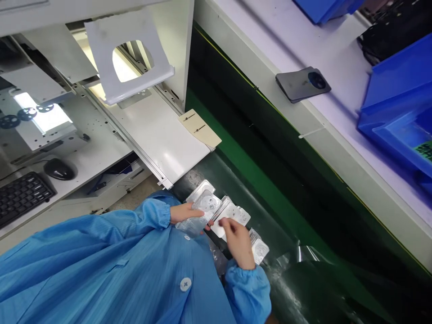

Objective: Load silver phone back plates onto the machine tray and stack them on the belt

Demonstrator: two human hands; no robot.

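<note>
My left hand point(184, 213) is closed on a clear plastic bag point(191, 226) close to the front of my blue coat. A flat silvery plate with small dark round marks point(208, 201) shows at the top of the bag, but I cannot tell whether it lies inside. Just right of it is a stack of thin silver plates point(232, 213). My right hand point(240, 243) is over the lower edge of that stack, thumb and forefinger pinched; what they hold, if anything, is hidden. More silver pieces in clear wrapping point(259, 248) lie beyond my right wrist.
A white conveyor point(158, 135) ends above my left hand, beneath a white cover with a cutout point(101, 54). A mouse point(59, 169) and keyboard point(23, 195) are at left. Across a dark gap, a bench point(256, 49) carries grey phone back covers point(302, 84) and blue bins point(398, 85).
</note>
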